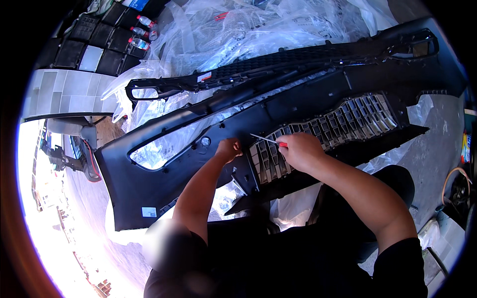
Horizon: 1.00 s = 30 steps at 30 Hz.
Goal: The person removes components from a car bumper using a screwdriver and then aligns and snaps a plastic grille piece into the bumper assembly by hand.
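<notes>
A large black car bumper (164, 179) lies inside-up across the floor in front of me. A grey lattice grille (343, 121) is set in its middle. My right hand (300, 150) grips a screwdriver (268, 140) with a red handle; its thin metal shaft points left toward the grille's left end. My left hand (228, 149) is curled, pressing on the bumper just left of the grille, close to the screwdriver's tip. A small round hole (205, 141) sits beside that hand.
A second black grille panel (278, 64) lies behind the bumper on crumpled clear plastic sheeting (238, 30). Water bottles (141, 32) stand on dark mats at the back left. A coiled hose (454, 181) is at the right on the concrete floor.
</notes>
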Each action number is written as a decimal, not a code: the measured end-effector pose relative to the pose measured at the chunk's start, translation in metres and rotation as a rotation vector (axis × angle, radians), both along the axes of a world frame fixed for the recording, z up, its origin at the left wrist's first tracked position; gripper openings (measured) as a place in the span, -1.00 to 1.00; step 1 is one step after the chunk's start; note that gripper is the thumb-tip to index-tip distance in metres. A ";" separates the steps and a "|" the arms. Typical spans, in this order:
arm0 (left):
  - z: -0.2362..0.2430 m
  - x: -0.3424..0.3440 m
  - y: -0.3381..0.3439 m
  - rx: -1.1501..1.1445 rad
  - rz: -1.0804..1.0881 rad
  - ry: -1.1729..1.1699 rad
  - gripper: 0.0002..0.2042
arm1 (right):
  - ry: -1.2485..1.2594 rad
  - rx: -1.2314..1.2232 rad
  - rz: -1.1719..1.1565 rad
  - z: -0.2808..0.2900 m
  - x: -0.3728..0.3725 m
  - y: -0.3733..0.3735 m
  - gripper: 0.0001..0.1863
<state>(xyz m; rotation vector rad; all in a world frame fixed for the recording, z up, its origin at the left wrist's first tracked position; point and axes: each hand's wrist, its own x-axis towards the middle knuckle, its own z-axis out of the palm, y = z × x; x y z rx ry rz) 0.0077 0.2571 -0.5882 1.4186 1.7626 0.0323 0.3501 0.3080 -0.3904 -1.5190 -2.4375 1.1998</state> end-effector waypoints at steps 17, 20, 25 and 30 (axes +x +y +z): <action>-0.017 0.000 0.006 -0.107 0.011 0.117 -0.76 | -0.019 0.018 0.007 0.002 -0.001 -0.004 -0.76; -0.015 0.006 0.005 -0.048 -0.132 0.242 -0.76 | -0.006 0.003 -0.002 0.001 -0.004 -0.005 -0.76; -0.026 -0.015 0.000 -0.302 0.074 0.036 -0.74 | -0.073 -0.060 0.105 0.013 -0.013 -0.010 -0.73; -0.034 -0.020 -0.003 -0.183 -0.062 -0.042 -0.73 | -0.117 -0.049 0.142 0.007 -0.026 -0.026 -0.69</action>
